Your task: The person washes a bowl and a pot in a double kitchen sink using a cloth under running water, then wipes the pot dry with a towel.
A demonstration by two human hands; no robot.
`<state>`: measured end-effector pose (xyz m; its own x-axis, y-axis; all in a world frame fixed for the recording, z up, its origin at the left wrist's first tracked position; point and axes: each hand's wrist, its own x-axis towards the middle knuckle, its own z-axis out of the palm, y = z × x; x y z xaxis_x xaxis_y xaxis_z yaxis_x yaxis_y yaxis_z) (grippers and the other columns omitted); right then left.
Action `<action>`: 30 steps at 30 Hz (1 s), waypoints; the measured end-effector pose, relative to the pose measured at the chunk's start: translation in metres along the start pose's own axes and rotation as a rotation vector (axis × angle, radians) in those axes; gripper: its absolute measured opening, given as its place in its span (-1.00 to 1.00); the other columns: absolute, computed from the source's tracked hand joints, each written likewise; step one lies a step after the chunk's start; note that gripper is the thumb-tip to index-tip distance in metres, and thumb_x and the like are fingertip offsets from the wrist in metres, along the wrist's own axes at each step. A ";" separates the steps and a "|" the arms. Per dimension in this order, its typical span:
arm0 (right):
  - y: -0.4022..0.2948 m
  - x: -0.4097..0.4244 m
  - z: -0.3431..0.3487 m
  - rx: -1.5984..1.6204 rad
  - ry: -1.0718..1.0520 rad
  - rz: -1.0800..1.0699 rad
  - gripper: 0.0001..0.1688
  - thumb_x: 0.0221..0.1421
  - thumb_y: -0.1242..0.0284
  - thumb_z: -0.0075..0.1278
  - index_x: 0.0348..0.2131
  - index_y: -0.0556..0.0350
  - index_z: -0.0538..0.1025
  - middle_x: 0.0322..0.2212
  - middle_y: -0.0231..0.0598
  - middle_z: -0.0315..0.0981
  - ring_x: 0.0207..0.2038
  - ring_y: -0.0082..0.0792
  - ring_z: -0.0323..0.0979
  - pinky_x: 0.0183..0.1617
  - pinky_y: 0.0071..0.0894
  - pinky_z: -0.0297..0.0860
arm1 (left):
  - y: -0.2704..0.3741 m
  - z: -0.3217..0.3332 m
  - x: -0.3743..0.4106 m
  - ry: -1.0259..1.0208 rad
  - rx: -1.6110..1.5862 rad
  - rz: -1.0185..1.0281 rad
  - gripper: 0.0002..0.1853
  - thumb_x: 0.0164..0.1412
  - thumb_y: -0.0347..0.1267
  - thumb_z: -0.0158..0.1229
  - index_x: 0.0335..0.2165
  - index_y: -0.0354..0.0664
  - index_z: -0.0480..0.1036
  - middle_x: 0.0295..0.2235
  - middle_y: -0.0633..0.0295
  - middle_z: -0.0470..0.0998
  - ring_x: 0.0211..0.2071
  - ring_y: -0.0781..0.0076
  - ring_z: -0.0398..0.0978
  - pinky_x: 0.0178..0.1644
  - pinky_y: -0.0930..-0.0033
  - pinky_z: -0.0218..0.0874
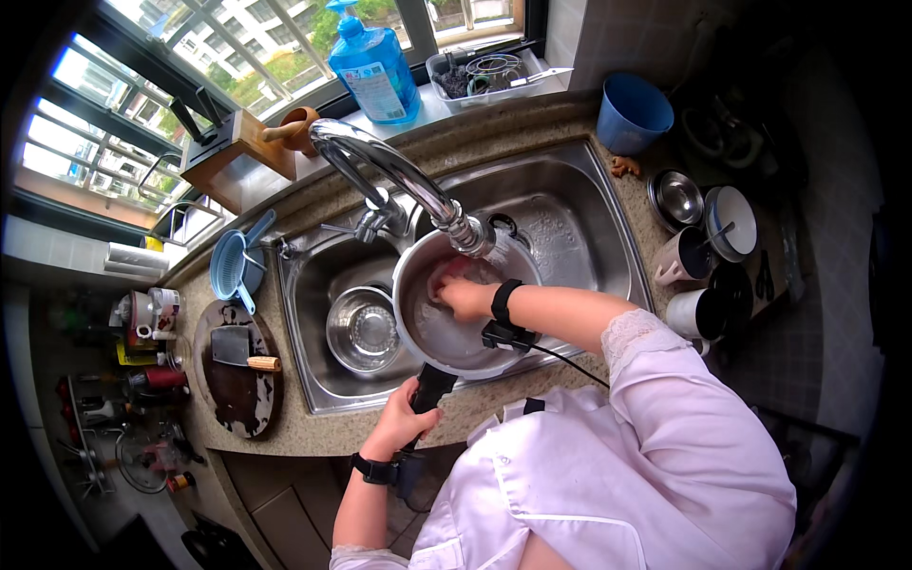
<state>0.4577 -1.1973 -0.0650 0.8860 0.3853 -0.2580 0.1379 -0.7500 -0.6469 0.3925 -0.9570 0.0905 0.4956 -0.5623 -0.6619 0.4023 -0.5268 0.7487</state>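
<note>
My left hand (407,422) grips the black handle (432,388) of a large metal pot (456,356), which is tilted over the sink. Inside the pot, my right hand (467,296) presses a pinkish cloth-like piece (447,274) against the inner wall; its exact kind is unclear. The fingers of that hand are partly hidden. Just above the pot's far rim hangs the spout of a chrome faucet (399,167). A stainless steel bowl (365,329) rests in the left basin of the double sink (570,214), partly covered by the pot.
On the left counter, a cleaver (231,346) lies on a round cutting board (246,410), beside blue strainers (228,263). Cups (684,256) and stacked bowls (734,221) stand at right, near a blue bucket (634,114). A blue soap bottle (375,75) occupies the sill.
</note>
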 end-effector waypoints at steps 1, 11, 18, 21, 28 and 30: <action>-0.011 0.000 0.003 -0.009 -0.078 -0.043 -0.66 -0.15 0.52 -0.07 -0.25 0.15 0.49 -0.06 0.12 0.21 -0.05 0.02 0.28 0.03 -0.17 0.23 | -0.001 -0.003 0.000 -0.002 0.010 -0.001 -0.63 -0.09 -0.58 0.16 -0.24 -0.32 0.27 -0.59 0.33 0.35 -0.72 0.65 0.27 -0.69 0.55 0.09; -0.050 -0.008 -0.011 0.223 -0.463 -0.243 -0.60 -0.05 0.48 -0.12 -0.14 0.10 0.45 -0.27 -0.12 0.48 -0.20 -0.12 0.41 -0.12 -0.22 0.29 | -0.006 -0.012 -0.002 -0.059 -0.032 -0.017 -0.60 -0.08 -0.57 0.15 -0.18 -0.30 0.28 -0.60 0.38 0.33 -0.72 0.68 0.25 -0.67 0.56 0.09; 0.002 -0.012 -0.014 -0.405 0.077 0.152 -0.64 -0.10 0.48 -0.07 -0.23 0.28 0.43 -0.16 0.16 0.29 -0.23 0.03 0.41 -0.21 -0.09 0.40 | 0.000 -0.011 -0.004 -0.032 0.004 -0.024 -0.65 -0.07 -0.58 0.15 -0.23 -0.29 0.29 -0.62 0.38 0.33 -0.73 0.67 0.25 -0.68 0.55 0.07; -0.014 -0.032 -0.023 -0.398 -0.729 0.151 -0.48 -0.31 0.46 0.08 -0.20 0.22 0.53 -0.10 0.29 0.31 -0.15 0.22 0.39 -0.17 0.01 0.37 | 0.001 -0.010 -0.001 -0.052 -0.008 -0.012 -0.68 -0.06 -0.58 0.15 -0.26 -0.29 0.28 -0.63 0.37 0.32 -0.73 0.66 0.25 -0.69 0.55 0.06; -0.063 0.006 -0.025 0.294 -0.347 0.045 -0.34 -0.28 0.39 0.04 -0.04 0.03 0.41 -0.12 -0.10 0.42 -0.10 -0.11 0.39 -0.08 -0.23 0.31 | 0.011 -0.010 0.002 -0.076 0.040 -0.048 -0.71 -0.06 -0.58 0.15 -0.31 -0.29 0.27 -0.65 0.36 0.32 -0.75 0.65 0.24 -0.69 0.54 0.05; -0.030 0.021 -0.031 0.386 -0.144 0.069 -0.57 -0.16 0.36 0.02 -0.21 0.16 0.47 -0.27 -0.04 0.49 -0.19 -0.12 0.45 -0.12 -0.27 0.34 | 0.010 -0.010 0.003 -0.062 0.058 -0.050 -0.72 -0.06 -0.58 0.15 -0.32 -0.30 0.27 -0.65 0.36 0.32 -0.75 0.65 0.24 -0.70 0.54 0.05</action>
<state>0.4862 -1.1834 -0.0284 0.8124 0.4331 -0.3904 -0.1203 -0.5307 -0.8390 0.4055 -0.9571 0.0964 0.4267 -0.5714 -0.7010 0.3793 -0.5906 0.7123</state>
